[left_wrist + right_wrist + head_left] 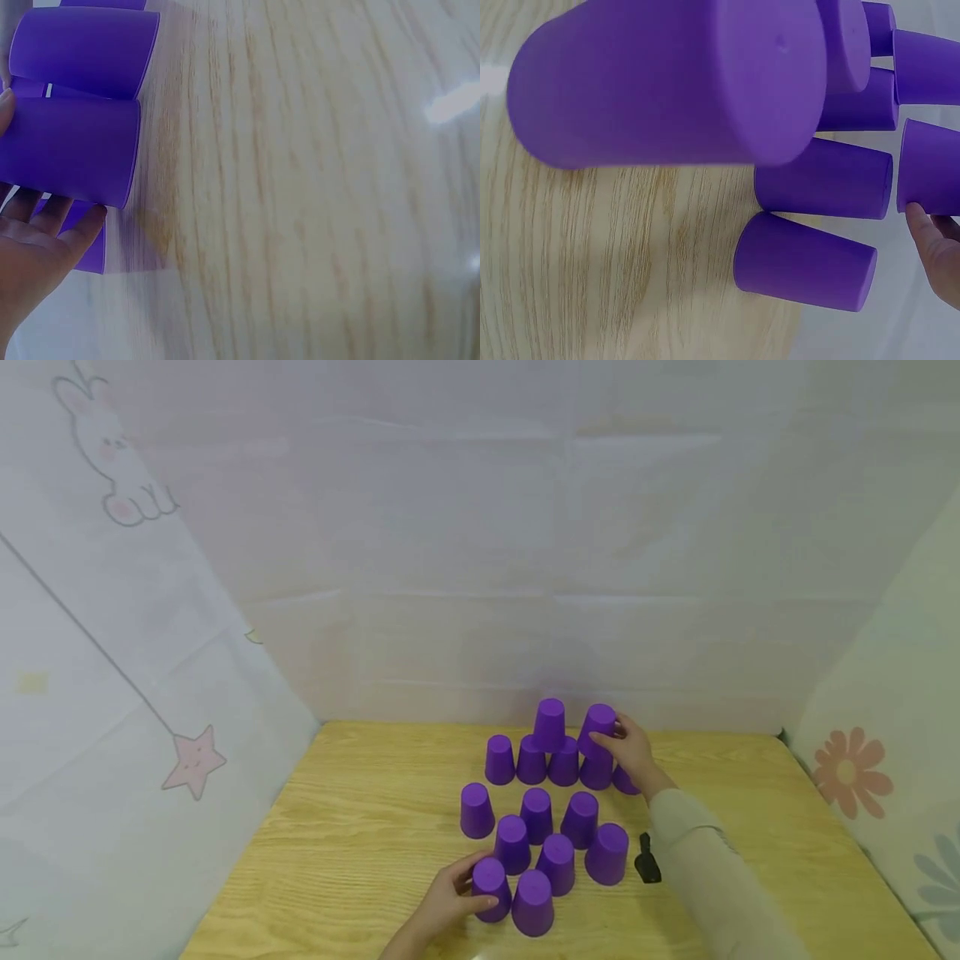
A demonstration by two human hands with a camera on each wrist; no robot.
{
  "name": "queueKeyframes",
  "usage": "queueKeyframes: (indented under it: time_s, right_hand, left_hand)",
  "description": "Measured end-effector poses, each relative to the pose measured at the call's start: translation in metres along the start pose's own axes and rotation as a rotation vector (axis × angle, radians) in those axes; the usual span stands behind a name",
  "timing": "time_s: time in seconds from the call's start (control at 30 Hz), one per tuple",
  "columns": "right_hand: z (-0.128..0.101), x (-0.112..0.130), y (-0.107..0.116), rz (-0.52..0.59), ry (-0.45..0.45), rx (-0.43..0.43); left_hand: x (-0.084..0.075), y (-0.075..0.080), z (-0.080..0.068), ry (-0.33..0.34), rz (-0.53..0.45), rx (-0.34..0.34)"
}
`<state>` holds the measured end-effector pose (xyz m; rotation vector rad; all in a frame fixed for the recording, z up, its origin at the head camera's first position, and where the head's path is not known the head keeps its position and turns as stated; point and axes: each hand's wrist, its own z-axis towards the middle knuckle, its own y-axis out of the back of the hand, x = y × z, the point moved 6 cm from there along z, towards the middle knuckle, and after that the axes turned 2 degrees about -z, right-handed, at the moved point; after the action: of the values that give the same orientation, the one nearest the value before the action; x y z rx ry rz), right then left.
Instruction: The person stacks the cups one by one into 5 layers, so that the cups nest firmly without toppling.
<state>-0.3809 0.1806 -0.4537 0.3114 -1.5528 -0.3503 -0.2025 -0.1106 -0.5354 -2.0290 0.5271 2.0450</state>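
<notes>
The raised cup (597, 723), purple and upside down like all the rest, sits in the right hand (628, 752), whose fingers curl round its side; it is tilted a little and hovers at second-tier height over the back row (547, 763), just right of the top cup (549, 723) that already stands on that row. The work in hand looks like building a pyramid, and this step, as I judge it, is setting the second cup of the upper tier. The right wrist view shows the held cup (667, 82) large and close, with loose cups (821, 180) lying beyond it on the worktop (592, 262). Nearer the person than the back row stands a loose cluster of cups (558, 835), and at its near left corner the left hand (450, 902) wraps its fingers around the near cup (491, 887), which stands on the worktop (360, 827); the left wrist view confirms the fingers (45, 225) against a cup wall (71, 150). The next move probably calls for levelling the raised cup and lowering it so its rim bridges two back-row cups without nudging the top cup beside it. A small black object (647, 860) lies right of the cluster, beside the right sleeve (705, 868).
</notes>
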Motion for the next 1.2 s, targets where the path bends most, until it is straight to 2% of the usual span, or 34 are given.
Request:
queueKeyframes:
  time_s: [0.23, 0.53, 0.67, 0.93, 1.2]
  right_hand:
    - [0.005, -0.003, -0.003, -0.008, -0.017, 0.011]
    - [0.011, -0.001, -0.009, -0.061, 0.020, 0.029]
    - [0.012, -0.001, -0.011, -0.048, 0.021, 0.037]
    - [0.014, 0.003, -0.012, -0.020, 0.014, 0.036]
    - [0.015, 0.003, -0.014, -0.042, 0.001, 0.037]
  left_hand:
    - [0.003, 0.000, 0.000, 0.036, 0.009, 0.004]
    - [0.001, 0.000, 0.000, 0.050, 0.006, -0.004]
    - [0.000, 0.000, -0.001, 0.040, -0.010, -0.002]
    - [0.000, 0.000, 0.000, -0.032, -0.047, 0.016]
    - [0.000, 0.001, -0.002, 0.000, -0.015, -0.005]
